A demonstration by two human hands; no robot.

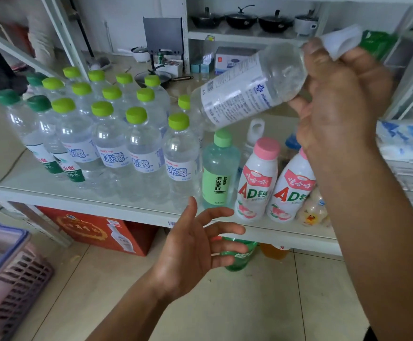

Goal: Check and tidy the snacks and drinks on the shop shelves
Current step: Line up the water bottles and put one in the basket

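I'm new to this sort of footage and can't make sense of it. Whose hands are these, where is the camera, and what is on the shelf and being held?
There is no machine here. A person works with bare hands, and the single picture comes from a wide-angle camera worn on their head, looking forward and down. The right hand grips a clear plastic bottle with a white printed label by its upper end, holding it tilted above the white shelf. The left hand is open, fingers spread, and holds nothing. On the shelf stand rows of clear water bottles with lime-green caps, a pale green soda bottle and two white drink bottles with pink caps.
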